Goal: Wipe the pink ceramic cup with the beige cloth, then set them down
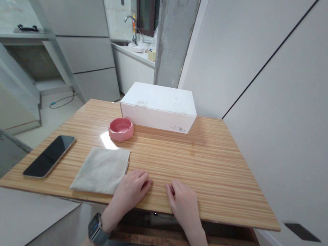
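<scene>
My left hand (134, 185) rests on the table near its front edge, fingers curled in loosely and nothing showing in them. Its outer side lies against the right edge of a folded grey cloth (102, 170); whether it presses on the cloth I cannot tell. A watch (98, 229) is on that wrist. Just to the right, my right hand (182, 199) also lies on the wood, loosely closed, with no object visible in it. A short strip of tabletop separates the two hands. Beyond the cloth stands a pink ashtray-like bowl (121, 129).
A black-screened phone (49, 156) lies at the left of the wooden table (220, 178). At the back sits a long white box (158, 107). Below the front edge is an open drawer (226, 236). A white wall (293, 119) runs along the right side.
</scene>
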A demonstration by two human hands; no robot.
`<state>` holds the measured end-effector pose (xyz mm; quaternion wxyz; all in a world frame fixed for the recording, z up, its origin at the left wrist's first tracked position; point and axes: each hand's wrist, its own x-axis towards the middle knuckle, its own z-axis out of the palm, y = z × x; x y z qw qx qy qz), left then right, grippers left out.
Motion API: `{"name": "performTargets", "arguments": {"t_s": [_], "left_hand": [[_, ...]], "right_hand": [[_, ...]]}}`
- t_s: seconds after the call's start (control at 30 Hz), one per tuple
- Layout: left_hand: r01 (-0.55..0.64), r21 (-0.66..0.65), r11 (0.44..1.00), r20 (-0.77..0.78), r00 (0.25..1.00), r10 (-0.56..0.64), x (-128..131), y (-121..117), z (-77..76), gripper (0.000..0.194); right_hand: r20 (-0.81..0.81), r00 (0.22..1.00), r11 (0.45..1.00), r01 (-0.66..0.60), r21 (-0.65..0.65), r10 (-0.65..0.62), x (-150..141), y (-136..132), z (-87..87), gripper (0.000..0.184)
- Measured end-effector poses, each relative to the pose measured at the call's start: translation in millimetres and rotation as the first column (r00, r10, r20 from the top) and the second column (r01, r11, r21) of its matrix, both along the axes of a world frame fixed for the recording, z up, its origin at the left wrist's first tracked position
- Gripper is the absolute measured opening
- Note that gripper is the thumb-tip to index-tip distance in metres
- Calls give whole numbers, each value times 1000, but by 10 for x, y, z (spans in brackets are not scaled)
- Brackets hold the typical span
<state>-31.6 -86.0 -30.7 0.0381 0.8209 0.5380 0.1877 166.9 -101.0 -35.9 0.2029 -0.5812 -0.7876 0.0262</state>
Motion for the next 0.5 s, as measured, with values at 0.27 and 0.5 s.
{"name": "performTargets", "arguments": {"t_s": [0.27, 0.5], "left_hand": [[-5, 7, 1000, -3, 1000, 5, -7, 8, 10, 22], [-23, -24, 999, 6, 1000, 23, 15, -20, -2, 22]], "right_hand": [[-4, 1000, 1000, -7, 1, 7, 1, 3, -4, 24], [8, 1000, 1000, -1, -26, 1, -6, -3, 11, 24]]}}
